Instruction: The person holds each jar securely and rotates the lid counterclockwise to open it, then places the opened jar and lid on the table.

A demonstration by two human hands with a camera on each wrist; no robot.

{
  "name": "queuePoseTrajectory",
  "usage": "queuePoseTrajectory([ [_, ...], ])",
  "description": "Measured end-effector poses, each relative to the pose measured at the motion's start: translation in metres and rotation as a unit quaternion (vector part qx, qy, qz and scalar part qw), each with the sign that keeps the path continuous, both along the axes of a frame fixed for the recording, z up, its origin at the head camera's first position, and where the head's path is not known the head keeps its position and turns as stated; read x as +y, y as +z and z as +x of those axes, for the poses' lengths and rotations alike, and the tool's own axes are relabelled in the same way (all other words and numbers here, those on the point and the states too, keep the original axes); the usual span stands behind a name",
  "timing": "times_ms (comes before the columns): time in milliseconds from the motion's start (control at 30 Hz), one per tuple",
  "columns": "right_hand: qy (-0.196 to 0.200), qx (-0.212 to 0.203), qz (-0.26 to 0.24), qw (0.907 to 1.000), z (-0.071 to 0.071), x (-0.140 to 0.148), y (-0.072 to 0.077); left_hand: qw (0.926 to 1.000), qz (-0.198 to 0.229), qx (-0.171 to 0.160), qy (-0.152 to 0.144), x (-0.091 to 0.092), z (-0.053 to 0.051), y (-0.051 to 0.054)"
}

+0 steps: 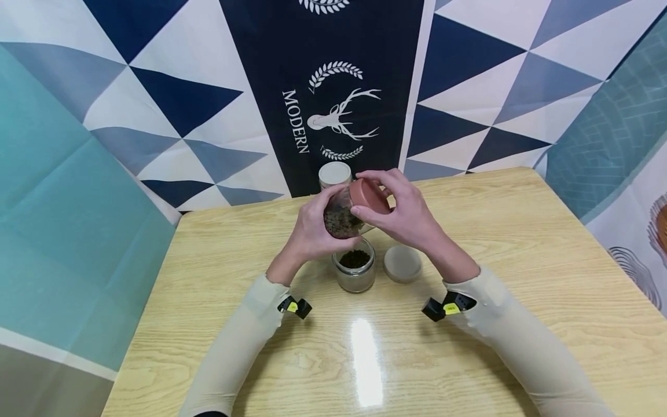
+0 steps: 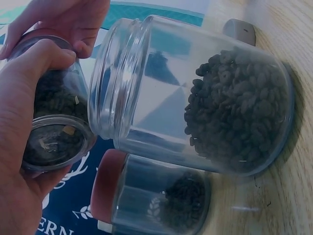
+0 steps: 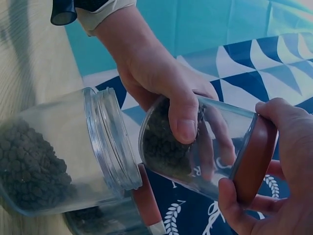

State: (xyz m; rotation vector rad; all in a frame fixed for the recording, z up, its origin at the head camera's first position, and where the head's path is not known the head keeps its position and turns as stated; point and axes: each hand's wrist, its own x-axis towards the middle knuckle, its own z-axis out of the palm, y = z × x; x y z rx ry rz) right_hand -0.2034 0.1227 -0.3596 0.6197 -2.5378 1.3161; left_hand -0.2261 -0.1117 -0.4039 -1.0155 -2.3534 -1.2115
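A glass jar of dark pieces [image 1: 340, 219] is tilted in the air, its reddish lid [image 1: 369, 196] toward the right. The left hand [image 1: 312, 227] grips the jar's glass body; the right hand [image 1: 403, 209] grips the lid's rim, fingers and thumb on opposite sides. In the right wrist view the lid [image 3: 255, 159] sits on the mouth of the held jar [image 3: 171, 144]. Below the hands, an open glass jar [image 1: 356, 279] stands upright with dark pieces inside. A pale round lid [image 1: 402, 263] lies on the table to its right.
Behind the hands, at the table's back edge, stands a jar with a pale lid [image 1: 335, 172]. The left wrist view shows another jar with a reddish lid [image 2: 108, 186] beside the open one. A patterned cloth [image 1: 198, 104] hangs behind the wooden table [image 1: 208, 278].
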Motion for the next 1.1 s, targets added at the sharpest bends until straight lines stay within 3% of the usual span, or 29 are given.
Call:
queuePoseTrajectory([
  [333, 0.033, 0.037, 0.003, 0.9987, -0.002, 0.003, -0.001, 0.9999, 0.005, 0.000, -0.011, -0.002, 0.001, 0.000],
  [533, 0.079, 0.066, 0.021, 0.9945, -0.001, 0.006, 0.002, 0.9994, 0.024, -0.019, -0.019, -0.003, 0.002, -0.001],
  [800, 0.136, 0.090, 0.008, 0.9865, -0.004, 0.013, 0.002, 0.9994, 0.024, -0.015, -0.018, -0.002, 0.001, -0.002],
  [1100, 0.135, 0.078, 0.022, 0.9876, -0.002, 0.014, 0.007, 0.9995, 0.025, -0.016, -0.011, -0.002, 0.001, -0.003],
])
